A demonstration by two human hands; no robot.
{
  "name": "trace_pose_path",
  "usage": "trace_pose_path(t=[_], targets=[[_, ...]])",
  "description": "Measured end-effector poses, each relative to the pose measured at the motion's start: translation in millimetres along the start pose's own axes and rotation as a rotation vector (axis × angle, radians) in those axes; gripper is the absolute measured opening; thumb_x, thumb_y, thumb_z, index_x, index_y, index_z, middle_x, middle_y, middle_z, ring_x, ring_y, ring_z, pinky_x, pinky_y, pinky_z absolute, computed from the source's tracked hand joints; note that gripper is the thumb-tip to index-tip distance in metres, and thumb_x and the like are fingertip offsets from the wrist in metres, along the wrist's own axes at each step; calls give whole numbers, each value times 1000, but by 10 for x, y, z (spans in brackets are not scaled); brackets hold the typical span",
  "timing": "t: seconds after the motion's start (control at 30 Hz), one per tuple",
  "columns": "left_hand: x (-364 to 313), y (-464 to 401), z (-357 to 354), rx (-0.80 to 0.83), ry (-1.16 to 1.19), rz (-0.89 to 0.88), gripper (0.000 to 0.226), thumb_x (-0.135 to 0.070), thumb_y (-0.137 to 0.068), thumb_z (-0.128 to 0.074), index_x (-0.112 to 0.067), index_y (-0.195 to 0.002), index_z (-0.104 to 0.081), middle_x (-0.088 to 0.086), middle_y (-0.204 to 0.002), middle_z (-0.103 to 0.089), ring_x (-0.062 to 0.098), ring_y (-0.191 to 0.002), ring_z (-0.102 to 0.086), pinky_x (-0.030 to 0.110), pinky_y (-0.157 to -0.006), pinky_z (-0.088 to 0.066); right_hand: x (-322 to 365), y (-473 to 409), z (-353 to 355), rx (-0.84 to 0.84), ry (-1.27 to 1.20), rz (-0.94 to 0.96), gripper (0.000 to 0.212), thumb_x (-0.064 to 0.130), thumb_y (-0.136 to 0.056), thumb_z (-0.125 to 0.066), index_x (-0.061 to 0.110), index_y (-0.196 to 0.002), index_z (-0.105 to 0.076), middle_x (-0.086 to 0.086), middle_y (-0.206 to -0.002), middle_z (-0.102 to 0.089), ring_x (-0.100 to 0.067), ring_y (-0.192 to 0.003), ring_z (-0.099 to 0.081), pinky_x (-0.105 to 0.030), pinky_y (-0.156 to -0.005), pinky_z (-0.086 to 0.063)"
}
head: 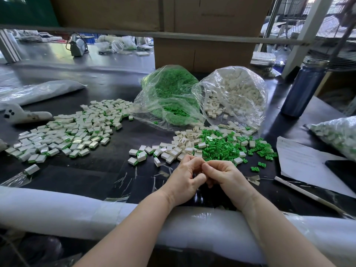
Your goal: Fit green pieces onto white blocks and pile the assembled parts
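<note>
The two hands meet near the front edge of the bench, and they hide what is between them. The fingers are curled in close, so it is hard to see if they hold a piece or not.

On the left side of the bench lies the big pile of done parts. Each one is a small white box with a thin green strip along one edge. The pile spreads from the left edge toward the middle.

In the middle, a few more done parts lie loose, just ahead of the hands. The left hand has its fingers bent, tips touching the right hand. I cannot tell what its grip has.

The right hand is curled too, thumb against the left fingers. Its grip is also hidden.

Just past the hands is a heap of white blocks, plain and hollow on one side. Beside them, to the right, is a heap of green pieces, tiny and bright. Some white blocks are mixed in.

Farther back, a clear bag of green pieces leans by a clear bag of white blocks. A paper sheet lies by the right edge, cut off there.
</note>
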State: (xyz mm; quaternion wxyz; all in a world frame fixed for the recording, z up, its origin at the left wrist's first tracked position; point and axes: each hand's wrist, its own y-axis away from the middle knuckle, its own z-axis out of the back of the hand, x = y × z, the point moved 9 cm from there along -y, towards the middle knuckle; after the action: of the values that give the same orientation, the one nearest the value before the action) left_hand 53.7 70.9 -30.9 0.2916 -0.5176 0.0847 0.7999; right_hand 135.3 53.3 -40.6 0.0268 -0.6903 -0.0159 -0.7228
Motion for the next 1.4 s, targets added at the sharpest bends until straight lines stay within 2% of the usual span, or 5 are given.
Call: trace_pose_path(t=[0.5, 0.77, 1.0, 1.27, 1.4], targets=[[-8, 15, -27, 32, -32, 17, 19, -25, -75, -49, -17, -90, -59, -6, -99, -41, 15, -92, -50, 22, -87, -43, 0, 4, 26, -24, -9, 6, 22, 7, -91, -52, -3, -78, -67, 5, -49, -53, -1, -43, -43, -12, -42, -33], [7, 5, 98, -72, 98, 31, 5, -12, -89, -59, -15, -91, -61, 11, -111, -43, 17, -89, -54, 26, -88, -49, 14, -16, 62, -89, -35, 41, 31, 38, -80, -56, 12, -86, -71, -6, -70, -65, -13, -62, -60, -20, -55, -50], [47, -8, 137, -133, 60, 31, 11, -11, -88, -60, -5, -97, -63, 10, -112, -43, 4, -79, -48, 5, -76, -42, 122, 46, 237, -258, 85, 128, 10, 5, -81, -69, 14, -76, -68, -4, -67, -68, -20, -64, -63, -39, -64, -56], [65, -3, 159, -161, 16, 36, 13, -15, -87, -62, -5, -95, -64, 4, -108, -47, 9, -83, -53, 6, -75, -44, 140, 27, 215, -262, 217, 127, 14, 7, -86, -64, 16, -75, -64, 5, -68, -62, -2, -62, -56, -18, -61, -48], [150, 24, 325, -323, 41, 99, 13, -17, -87, -63, -11, -98, -66, 1, -89, -66, 17, -84, -63, 22, -82, -51, 174, 60, 373, -408, 252, 161, 15, 10, -85, -65, 19, -73, -64, 7, -66, -61, 3, -57, -53, -12, -57, -43]])
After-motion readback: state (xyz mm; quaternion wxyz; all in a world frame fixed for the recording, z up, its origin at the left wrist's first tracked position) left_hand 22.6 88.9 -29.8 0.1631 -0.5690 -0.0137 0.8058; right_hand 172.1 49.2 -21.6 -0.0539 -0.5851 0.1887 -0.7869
